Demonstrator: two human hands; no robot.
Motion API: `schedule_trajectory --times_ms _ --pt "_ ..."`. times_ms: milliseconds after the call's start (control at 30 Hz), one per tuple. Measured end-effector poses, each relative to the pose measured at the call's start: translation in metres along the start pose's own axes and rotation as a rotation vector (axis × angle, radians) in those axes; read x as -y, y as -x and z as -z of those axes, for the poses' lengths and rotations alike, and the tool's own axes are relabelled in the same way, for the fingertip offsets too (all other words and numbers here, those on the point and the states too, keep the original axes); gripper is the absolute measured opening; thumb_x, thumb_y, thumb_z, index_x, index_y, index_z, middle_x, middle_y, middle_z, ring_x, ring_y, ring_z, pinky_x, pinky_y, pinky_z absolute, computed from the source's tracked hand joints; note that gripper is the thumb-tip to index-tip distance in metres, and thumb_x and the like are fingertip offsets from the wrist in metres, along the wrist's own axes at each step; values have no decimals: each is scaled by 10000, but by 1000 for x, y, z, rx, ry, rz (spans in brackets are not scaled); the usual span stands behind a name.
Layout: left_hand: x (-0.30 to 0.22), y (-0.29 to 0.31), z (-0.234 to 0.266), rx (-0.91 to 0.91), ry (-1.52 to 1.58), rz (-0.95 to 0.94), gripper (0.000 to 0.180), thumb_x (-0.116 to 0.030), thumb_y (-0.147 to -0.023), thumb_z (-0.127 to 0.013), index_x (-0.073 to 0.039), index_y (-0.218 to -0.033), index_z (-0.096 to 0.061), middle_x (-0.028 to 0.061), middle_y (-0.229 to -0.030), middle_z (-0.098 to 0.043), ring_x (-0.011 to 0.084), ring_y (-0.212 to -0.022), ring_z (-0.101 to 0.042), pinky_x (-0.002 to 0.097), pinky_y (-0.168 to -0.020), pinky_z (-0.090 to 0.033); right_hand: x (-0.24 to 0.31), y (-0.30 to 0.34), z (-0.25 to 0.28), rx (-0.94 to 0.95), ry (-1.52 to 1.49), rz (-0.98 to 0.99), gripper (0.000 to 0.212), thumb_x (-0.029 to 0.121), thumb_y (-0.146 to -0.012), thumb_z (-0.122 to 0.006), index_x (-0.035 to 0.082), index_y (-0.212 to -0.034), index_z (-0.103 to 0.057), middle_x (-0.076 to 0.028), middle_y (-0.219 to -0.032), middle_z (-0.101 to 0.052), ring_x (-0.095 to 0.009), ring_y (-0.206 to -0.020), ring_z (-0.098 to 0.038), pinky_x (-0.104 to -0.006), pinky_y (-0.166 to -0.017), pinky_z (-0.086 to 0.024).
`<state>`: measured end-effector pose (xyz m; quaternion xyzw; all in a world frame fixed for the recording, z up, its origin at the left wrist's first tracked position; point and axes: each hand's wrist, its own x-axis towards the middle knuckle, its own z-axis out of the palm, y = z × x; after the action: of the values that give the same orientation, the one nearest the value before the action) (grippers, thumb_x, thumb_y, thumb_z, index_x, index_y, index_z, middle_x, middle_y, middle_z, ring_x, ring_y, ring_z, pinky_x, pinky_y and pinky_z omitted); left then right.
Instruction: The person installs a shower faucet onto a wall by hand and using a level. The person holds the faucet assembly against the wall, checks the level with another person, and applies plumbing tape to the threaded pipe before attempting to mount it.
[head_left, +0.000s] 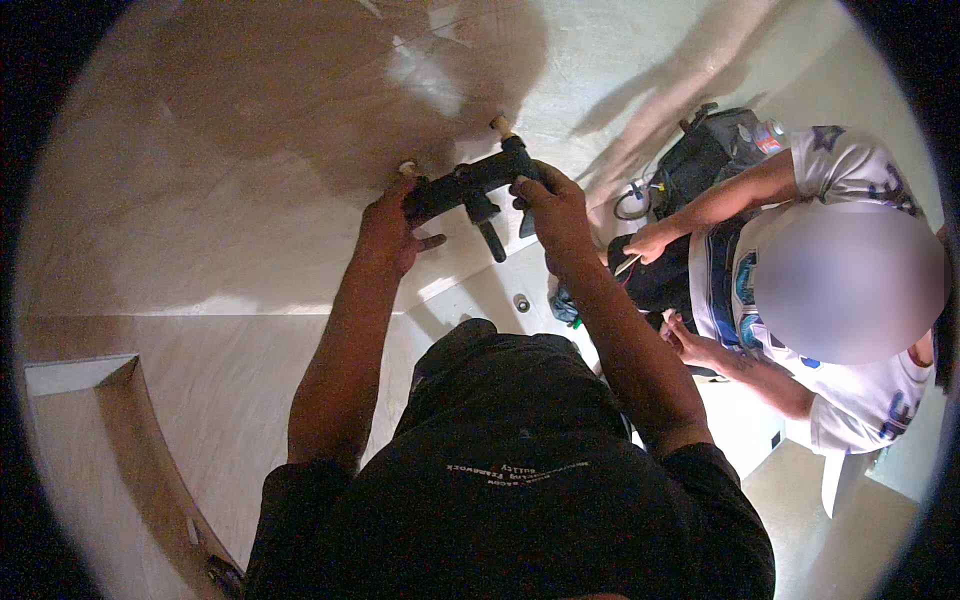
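subject of inspection: a black wall fitting (465,187), bar-shaped, with a short spout-like branch (490,235) pointing down from its middle. location: held up against or very near the pale wall (230,240), directly at two light-coloured stubs, the left stub (408,166) and the right stub (502,127). the bar sits at a slant in this view, its right end higher.

state of grip: the left hand (388,232) is closed about the left end of the bar, thumb extended beneath; the right hand (557,215) is closed about the right end. neither is released. how firmly each presses cannot be told.

step in hand, as judged: offering up the fitting and lining its two ends with the two stubs. the right end appears to meet its stub; at the left, fingers hide the joint (contact there cannot be confirmed).

next move, as judged: it calls for both ends to be brought square to the stubs together, with one hand bearing the weight while the other is freed to turn the connections. chief risk: a tilted start, leaving one joint crooked.

also noted: a co-worker (860,180) to the right, holding a thin pale item (627,264), near a dark bag (705,150).
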<state>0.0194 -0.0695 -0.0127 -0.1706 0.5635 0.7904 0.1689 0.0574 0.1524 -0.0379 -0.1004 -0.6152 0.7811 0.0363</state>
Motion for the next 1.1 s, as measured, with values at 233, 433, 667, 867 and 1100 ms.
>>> schedule_trajectory --times_ms 233,433,667,867,1100 --pt "-9 -28 -4 -8 -33 75 512 -463 -910 -686 -89 -1240 -569 101 -1157 -644 296 -1112 -606 741 -931 -390 1 -21 -7 -17 -14 8 376 130 -914 -622 -54 -1241 -614 -82 -941 -676 -157 -837 -598 -302 -786 -482" --pt "-17 -23 4 55 73 107 533 -485 -906 -676 -104 -1266 -576 114 -1158 -646 299 -1125 -604 715 -903 -447 -6 -25 -4 6 -8 27 375 152 -926 -610 -46 -1244 -615 -81 -935 -677 -145 -826 -595 -289 -765 -483" --pt "-5 -25 4 12 21 26 489 -433 -922 -677 -131 -1280 -537 109 -1253 -585 315 -1138 -595 742 -944 -394 -6 -19 -4 14 -26 63 345 168 -920 -636 -28 -1203 -628 -68 -898 -668 -144 -764 -618 -278 -624 -492" --pt "-5 -14 3 63 53 76 518 -526 -915 -634 -169 -1285 -570 98 -1197 -644 299 -1161 -592 727 -899 -460 -9 -10 -4 23 -70 79 369 189 -919 -642 -28 -1216 -622 -69 -908 -670 -149 -783 -615 -281 -676 -495" --pt "-11 0 5 186 179 83 499 -452 -905 -679 -122 -1257 -552 108 -1212 -601 314 -1147 -591 768 -949 -366 -8 -3 -1 28 -75 86 384 195 -914 -646 -28 -1225 -617 -65 -908 -669 -137 -765 -615 -274 -642 -492"
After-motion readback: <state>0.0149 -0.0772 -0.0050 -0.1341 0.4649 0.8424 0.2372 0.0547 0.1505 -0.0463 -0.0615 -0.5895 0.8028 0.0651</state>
